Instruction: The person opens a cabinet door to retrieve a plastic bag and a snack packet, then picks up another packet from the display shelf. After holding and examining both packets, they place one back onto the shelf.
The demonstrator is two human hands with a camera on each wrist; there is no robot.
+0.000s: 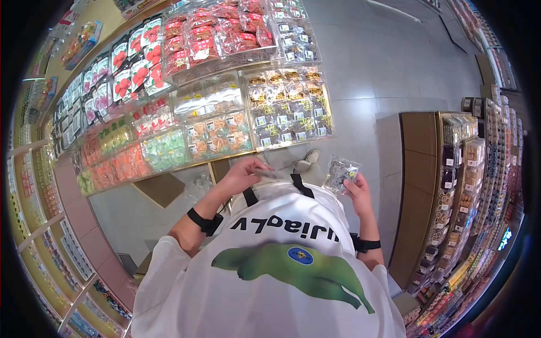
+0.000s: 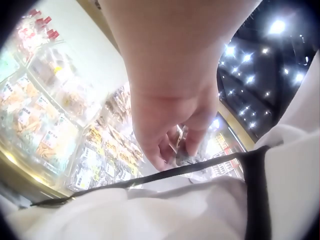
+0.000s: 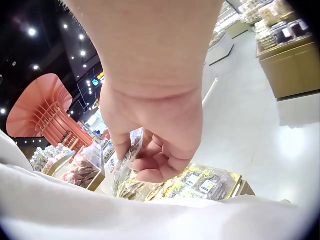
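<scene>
In the head view my right hand (image 1: 357,191) grips a clear plastic packet (image 1: 338,172) with dark contents by its edge, thumb on the front. The right wrist view shows that packet (image 3: 125,162) pinched between thumb and curled fingers. On the other side, my left hand (image 1: 246,173) is in front of my waist, close to the display's front edge. Its thumb and fingers pinch a small clear plastic packet with something dark in it (image 2: 184,156), mostly hidden by the hand. White printed cloth (image 1: 270,225) with black straps (image 1: 302,186) covers my front.
A display stand (image 1: 225,155) with trays of bagged snacks fills the front and left. A brown cabinet (image 1: 420,191) with packed goods stands to the right. Grey tiled floor (image 1: 366,73) runs between them. A clear plastic bag (image 1: 199,185) shows beside my left forearm.
</scene>
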